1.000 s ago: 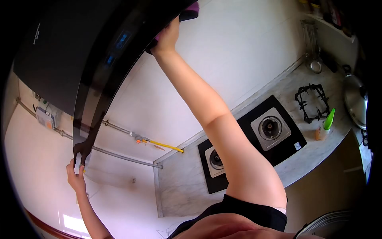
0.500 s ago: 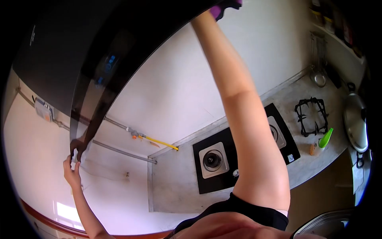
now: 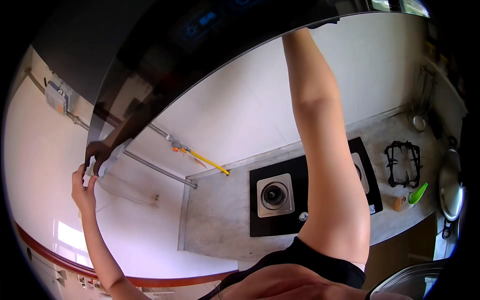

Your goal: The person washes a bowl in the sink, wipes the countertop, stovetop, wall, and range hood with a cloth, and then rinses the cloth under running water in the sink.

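A dark glossy range hood [image 3: 165, 65] with blue lit symbols covers the upper left and top. My left hand [image 3: 84, 192] grips the lower left corner of its panel, thumb on one side and fingers on the other, and the hand is mirrored in the gloss. My right arm [image 3: 325, 140] reaches straight up past the cooktop. Behind the hood's lower edge my right hand is hidden, so its fingers do not show. Just beyond the wrist a small black piece [image 3: 322, 23] peeks out; its kind is unclear.
Below lies a black gas cooktop [image 3: 260, 225] on a marble counter [image 3: 215, 220]. To its right are a loose pan support [image 3: 402, 165], a green-topped bottle [image 3: 417, 194] and a lidded pan [image 3: 450, 185]. A yellow gas hose [image 3: 207, 162] runs along the wall.
The view has shifted, and the hood fills more of the top. My right hand has gone behind the hood's edge, and the purple and black item at it is mostly hidden. My left hand keeps its hold.
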Available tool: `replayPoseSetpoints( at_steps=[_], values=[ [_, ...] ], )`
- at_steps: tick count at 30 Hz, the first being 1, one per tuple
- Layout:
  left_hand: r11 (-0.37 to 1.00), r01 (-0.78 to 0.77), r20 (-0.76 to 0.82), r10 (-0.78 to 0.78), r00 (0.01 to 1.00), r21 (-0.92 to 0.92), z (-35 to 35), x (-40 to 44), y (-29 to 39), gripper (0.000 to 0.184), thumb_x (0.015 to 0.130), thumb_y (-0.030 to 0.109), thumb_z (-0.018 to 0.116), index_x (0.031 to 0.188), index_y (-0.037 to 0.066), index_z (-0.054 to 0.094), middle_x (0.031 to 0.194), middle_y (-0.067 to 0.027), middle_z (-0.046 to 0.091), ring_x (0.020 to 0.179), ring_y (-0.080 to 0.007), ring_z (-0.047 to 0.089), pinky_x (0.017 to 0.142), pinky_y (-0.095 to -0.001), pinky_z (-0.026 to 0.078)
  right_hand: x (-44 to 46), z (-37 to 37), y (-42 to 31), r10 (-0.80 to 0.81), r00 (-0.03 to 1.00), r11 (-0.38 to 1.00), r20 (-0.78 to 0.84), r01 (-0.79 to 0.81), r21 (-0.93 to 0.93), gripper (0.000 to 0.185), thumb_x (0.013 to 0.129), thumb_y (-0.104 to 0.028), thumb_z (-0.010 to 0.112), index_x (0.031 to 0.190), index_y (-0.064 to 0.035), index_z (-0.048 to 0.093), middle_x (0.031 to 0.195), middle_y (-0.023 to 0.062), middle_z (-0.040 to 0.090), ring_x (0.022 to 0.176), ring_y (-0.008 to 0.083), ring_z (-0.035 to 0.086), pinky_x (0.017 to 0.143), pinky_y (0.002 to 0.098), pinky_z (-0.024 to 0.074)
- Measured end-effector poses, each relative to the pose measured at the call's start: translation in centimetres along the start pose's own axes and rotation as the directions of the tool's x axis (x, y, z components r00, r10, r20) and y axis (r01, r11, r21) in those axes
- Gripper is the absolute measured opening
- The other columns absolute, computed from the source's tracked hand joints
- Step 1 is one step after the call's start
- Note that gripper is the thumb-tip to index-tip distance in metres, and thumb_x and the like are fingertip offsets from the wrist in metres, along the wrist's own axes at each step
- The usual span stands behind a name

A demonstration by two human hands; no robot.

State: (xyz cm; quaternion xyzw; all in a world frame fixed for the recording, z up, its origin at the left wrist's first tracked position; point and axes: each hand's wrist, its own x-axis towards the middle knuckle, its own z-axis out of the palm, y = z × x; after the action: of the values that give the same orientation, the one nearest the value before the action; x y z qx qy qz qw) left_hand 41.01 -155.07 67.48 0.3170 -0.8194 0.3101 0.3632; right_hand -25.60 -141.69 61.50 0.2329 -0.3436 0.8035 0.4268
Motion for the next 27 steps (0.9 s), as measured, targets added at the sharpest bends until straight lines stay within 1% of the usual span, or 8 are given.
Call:
replayPoseSetpoints(
  at_steps=[7,11,16,19,21,23,26,27],
  values=[
    [0.999,0.041,0.036,-0.042,0.998,0.028,-0.7,0.2,0.8,0.046,0.078,0.01,0.075,0.12,0.012,0.057,0.104,-0.0036,0.061,0.093,-0.0219,0.059,0.077,-0.0315,0.047,-5.7,4.6,-4.2,0.031,0.999,0.993,0.022,-0.033,0.112,0.068,0.098,-0.028,0.039,0.149,0.0003,0.006,0.155,0.0211,0.009,0.143,0.0329,0.01,0.116,0.0372,0.0111],
    [0.999,-0.041,0.02,0.041,0.999,0.027,-0.4,0.3,-0.4,0.047,0.077,0.011,0.076,0.12,0.012,0.057,0.103,-0.004,0.062,0.092,-0.0211,0.061,0.076,-0.0313,0.048,-9.7,7.3,-5.5,0.131,0.991,0.956,0.023,-0.133,0.261,0.068,0.097,-0.028,0.039,0.149,0.0008,0.005,0.155,0.022,0.007,0.144,0.0335,0.008,0.116,0.0375,0.0094],
    [0.998,-0.036,0.043,0.034,0.998,0.055,-0.4,0.4,-0.4,0.048,0.077,0.015,0.077,0.12,0.011,0.057,0.104,-0.0057,0.063,0.095,-0.0225,0.063,0.078,-0.0325,0.049,-16.5,11.2,-6.9,0.359,0.933,0.784,0.037,-0.323,0.531,0.07,0.097,-0.027,0.039,0.149,0.0014,0.004,0.156,0.023,0.004,0.145,0.0342,0.005,0.117,0.0378,0.0073],
    [0.997,-0.05,0.056,0.047,0.997,0.055,-0.5,0.5,-0.5,0.049,0.077,0.015,0.077,0.121,0.01,0.056,0.105,-0.0061,0.064,0.097,-0.0233,0.064,0.079,-0.0324,0.049,-21.3,13.8,-8.2,0.468,0.88,0.667,0.078,-0.41,0.622,0.07,0.097,-0.026,0.04,0.15,0.0017,0.003,0.157,0.0236,0.002,0.146,0.0347,0.003,0.117,0.038,0.006],
    [0.997,-0.056,0.056,0.052,0.997,0.061,-0.6,0.6,-0.4,0.049,0.076,0.015,0.077,0.121,0.01,0.056,0.105,-0.0061,0.064,0.097,-0.0234,0.064,0.079,-0.0327,0.049,-24.5,15.8,-9.1,0.486,0.863,0.641,0.136,-0.458,0.616,0.071,0.096,-0.026,0.04,0.15,0.0019,0.002,0.157,0.0241,0.001,0.146,0.035,0.002,0.117,0.0381,0.0051],
    [0.995,-0.061,0.057,0.057,0.997,0.073,-0.7,0.6,-0.3,0.05,0.076,0.015,0.078,0.121,0.01,0.056,0.104,-0.0061,0.064,0.096,-0.0232,0.063,0.079,-0.0329,0.05,-27.2,18.2,-8.7,0.426,0.878,0.735,0.216,-0.475,0.484,0.071,0.096,-0.03,0.04,0.149,0.0023,0.006,0.157,0.0243,-0.001,0.146,0.0362,-0.001,0.117,0.0411,0.004],
    [0.995,-0.062,0.061,0.057,0.997,0.08,-0.6,0.6,-0.3,0.05,0.076,0.016,0.077,0.121,0.01,0.056,0.103,-0.006,0.064,0.095,-0.0227,0.063,0.078,-0.0324,0.049,-29.8,16.6,-12.3,0.466,0.778,0.658,0.422,-0.623,0.423,0.066,0.098,-0.032,0.036,0.15,-0.0005,0.009,0.157,0.0227,-0.002,0.146,0.0365,-0.005,0.117,0.0446,0.0052],
    [0.995,-0.061,0.059,0.056,0.997,0.078,-0.5,0.6,-0.4,0.049,0.076,0.016,0.077,0.121,0.01,0.056,0.103,-0.0059,0.064,0.095,-0.0226,0.063,0.078,-0.0322,0.049,-31.2,18.0,-11.9,0.413,0.793,0.689,0.447,-0.593,0.416,0.065,0.099,-0.032,0.034,0.15,-0.0016,0.009,0.158,0.0219,-0.001,0.146,0.0364,-0.005,0.117,0.0429,0.0058]
  ],
)
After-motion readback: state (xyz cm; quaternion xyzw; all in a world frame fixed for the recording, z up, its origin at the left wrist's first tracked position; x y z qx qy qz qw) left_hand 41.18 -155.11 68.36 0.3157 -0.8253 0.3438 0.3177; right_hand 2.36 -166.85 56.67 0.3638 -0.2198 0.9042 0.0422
